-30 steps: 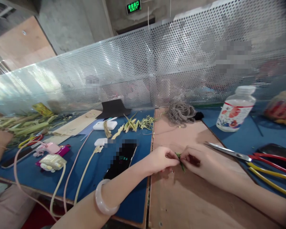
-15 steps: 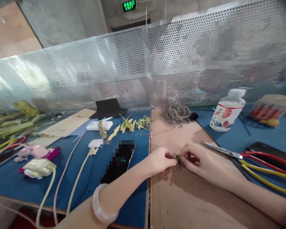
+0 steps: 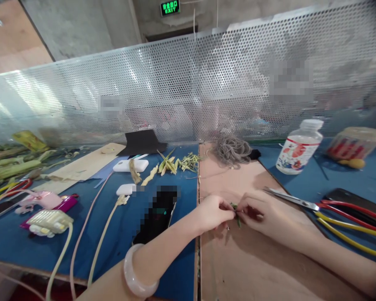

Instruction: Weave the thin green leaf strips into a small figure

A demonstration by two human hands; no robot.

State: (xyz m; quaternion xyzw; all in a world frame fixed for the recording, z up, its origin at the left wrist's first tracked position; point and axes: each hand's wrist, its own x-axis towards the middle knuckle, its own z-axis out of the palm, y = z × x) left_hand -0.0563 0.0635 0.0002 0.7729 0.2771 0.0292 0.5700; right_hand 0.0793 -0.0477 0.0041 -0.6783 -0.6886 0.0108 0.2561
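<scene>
"In the head view, what are the hands doing?"

"The left hand (image 3: pixel 215 213) and the right hand (image 3: pixel 259 210) meet over the wooden board (image 3: pixel 247 267). Both have their fingertips pinched on a small green leafy piece (image 3: pixel 239 222)."

"Where is that piece exactly?"

"Between the two hands, with a narrow green end hanging below the fingertips. Much of it is hidden by the fingers, so I can't tell its full shape."

"Anything on the left wrist?"

"A pale bangle (image 3: pixel 140 271). Just beside that forearm, a dark phone (image 3: pixel 158 215) lies on the blue tabletop (image 3: pixel 177 263)."

"And past the hands?"

"A loose heap of grey cord (image 3: pixel 232 151) sits at the far end of the board. Left of it are yellow-green leaf scraps (image 3: pixel 168 164), on the blue."

"What's over on the right?"

"Big scissors (image 3: pixel 311 205) with one red and one yellow handle, their blades reaching over the board's edge. Farther back, a clear bottle (image 3: pixel 298 150) with a printed label stands upright near a jar (image 3: pixel 357 144)."

"Behind all that?"

"A metal screen (image 3: pixel 163 83) full of small holes."
</scene>
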